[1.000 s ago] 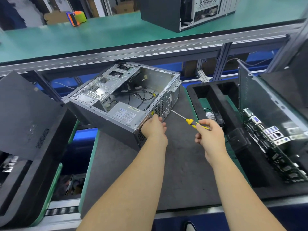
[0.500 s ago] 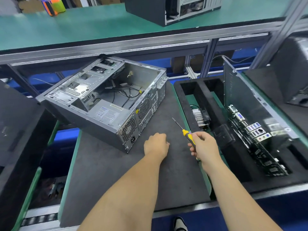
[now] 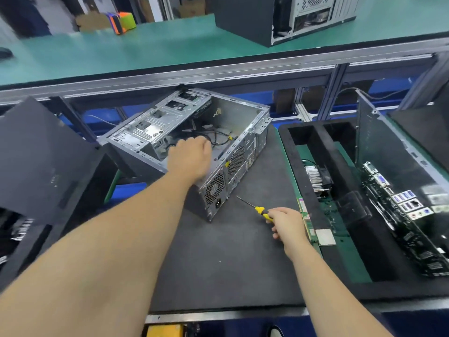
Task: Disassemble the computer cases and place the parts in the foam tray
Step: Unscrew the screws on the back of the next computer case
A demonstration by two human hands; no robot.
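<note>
From the head view, the open grey sheet-metal computer case (image 3: 187, 132) lies on its side on the dark grey foam work mat (image 3: 233, 251), its open face turned upward and its rear panel with the round fan grilles facing the person. The left hand (image 3: 190, 160) reaches over the near edge of the case, above the boxy silver power supply (image 3: 213, 188) at the near corner; its fingers curl down into the case towards the black cables (image 3: 218, 139), but whether they grip anything I cannot tell (the back of the hand hides the fingertips). The right hand (image 3: 286, 223) rests low over the mat, to the right of the case and well apart from it, and grips the yellow-and-black handled screwdriver (image 3: 255, 207), whose thin metal shaft points up and left towards the case's near corner without touching it.

Just right of that hand sits the black foam tray (image 3: 308, 190) with long slots. In its slots I see a finned silver heatsink with a black fan (image 3: 318, 177), a thin green memory stick (image 3: 305, 220) along the near wall, and a square silver processor chip (image 3: 325, 237). Farther right, a dark green motherboard (image 3: 398, 210) with blue ports stands tilted against a dark metal side panel (image 3: 388, 147). On the teal upper bench (image 3: 145, 47) behind stands another black computer tower (image 3: 274, 18).
</note>
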